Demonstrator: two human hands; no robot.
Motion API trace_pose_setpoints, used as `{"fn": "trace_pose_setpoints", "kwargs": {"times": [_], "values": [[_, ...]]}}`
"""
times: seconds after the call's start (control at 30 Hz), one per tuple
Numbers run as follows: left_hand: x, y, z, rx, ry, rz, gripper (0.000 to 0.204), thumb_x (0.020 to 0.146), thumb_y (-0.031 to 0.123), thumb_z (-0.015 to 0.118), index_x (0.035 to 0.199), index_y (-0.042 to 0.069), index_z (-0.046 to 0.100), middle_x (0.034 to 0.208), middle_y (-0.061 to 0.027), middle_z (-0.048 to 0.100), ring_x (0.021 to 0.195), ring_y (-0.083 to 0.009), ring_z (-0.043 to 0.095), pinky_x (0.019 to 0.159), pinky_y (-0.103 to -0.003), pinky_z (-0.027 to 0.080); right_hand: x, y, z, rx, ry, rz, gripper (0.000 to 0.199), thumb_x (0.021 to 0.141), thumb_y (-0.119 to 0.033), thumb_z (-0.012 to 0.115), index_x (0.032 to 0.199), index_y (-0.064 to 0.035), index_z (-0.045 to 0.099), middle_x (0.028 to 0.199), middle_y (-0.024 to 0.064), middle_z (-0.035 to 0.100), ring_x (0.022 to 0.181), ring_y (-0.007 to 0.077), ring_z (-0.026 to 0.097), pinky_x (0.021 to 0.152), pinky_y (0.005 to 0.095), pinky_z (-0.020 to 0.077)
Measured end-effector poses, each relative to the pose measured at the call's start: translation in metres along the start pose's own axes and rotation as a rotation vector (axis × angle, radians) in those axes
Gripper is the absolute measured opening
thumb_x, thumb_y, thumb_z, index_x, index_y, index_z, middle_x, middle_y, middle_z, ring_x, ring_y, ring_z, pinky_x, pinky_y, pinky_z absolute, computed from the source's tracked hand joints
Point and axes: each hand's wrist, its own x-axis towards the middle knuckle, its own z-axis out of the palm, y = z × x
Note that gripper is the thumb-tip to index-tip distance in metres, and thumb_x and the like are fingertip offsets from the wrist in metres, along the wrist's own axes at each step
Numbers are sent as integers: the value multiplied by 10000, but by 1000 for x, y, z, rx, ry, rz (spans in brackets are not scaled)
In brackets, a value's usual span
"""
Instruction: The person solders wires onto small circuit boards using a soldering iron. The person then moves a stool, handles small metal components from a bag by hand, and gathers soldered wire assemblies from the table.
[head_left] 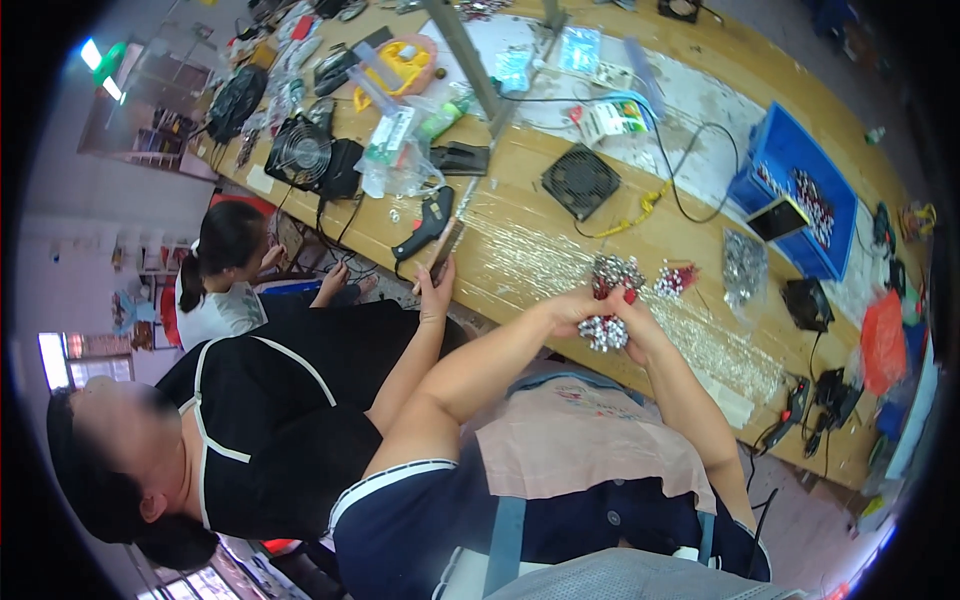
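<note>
Holding a small glittering bundle of silver foil tinsel [603, 332] just above the near edge of a long wooden workbench [540, 215], the person's two hands meet in the middle of the view. The left hand [578, 305] curls over the bundle from the left, and the right hand [632, 318], nails painted red, closes on it from the right, so both sets of fingers are clamped on the same clump. It looks very light, soft and crinkly, likely to crush or shed strands if squeezed hard, so a gentle pinch around its bunched middle seems the safest hold. Just beyond the hands, more red and silver tinsel pieces [618, 270] lie on the bench. A black glue gun [425, 225] rests further left, near a co-worker's hand [436, 285] touching the bench edge. A blue plastic bin [775, 150] sits further right.
</note>
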Motion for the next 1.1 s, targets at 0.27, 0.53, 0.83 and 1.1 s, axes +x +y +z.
{"fn": "trace_pose_setpoints", "kwargs": {"times": [0.27, 0.53, 0.83, 1.1], "values": [[5, 1, 21, 9, 62, 154, 557, 732, 77, 760, 1237, 24, 529, 1126, -100, 615, 1028, -207, 588, 904, -359, 471, -4, -22, 2, -52, 86, 99, 706, 875, -628, 460, 1257, -35, 496, 1174, 98, 585, 1031, 219, 583, 877, 380, 481], [13, -15, 3, -121, 148, 139, 391, 694, 93, 708, 1073, 40, 628, 991, -74, 661, 898, -183, 623, 820, -337, 481, -2, -34, 31, -294, 196, 98, 712, 859, -638, 490, 1236, -35, 525, 1162, 91, 592, 1042, 202, 558, 907, 364, 435], [18, -20, -18, -263, 24, 191, 277, 730, 122, 639, 994, 38, 640, 928, -62, 665, 852, -172, 631, 790, -320, 493, 14, -29, 49, -560, 324, -107, 767, 877, -570, 540, 1327, 27, 368, 1205, 140, 541, 1087, 219, 533, 943, 366, 413], [15, -28, -53, -410, -252, 157, 316, 751, 161, 643, 1040, 33, 638, 992, -82, 674, 906, -199, 642, 869, -363, 499, 8, -24, 73, -786, 389, -151, 1016, 832, -454, 644, 1410, 145, 62, 1490, 294, 105, 1385, 322, 190, 1119, 346, 187]]}}
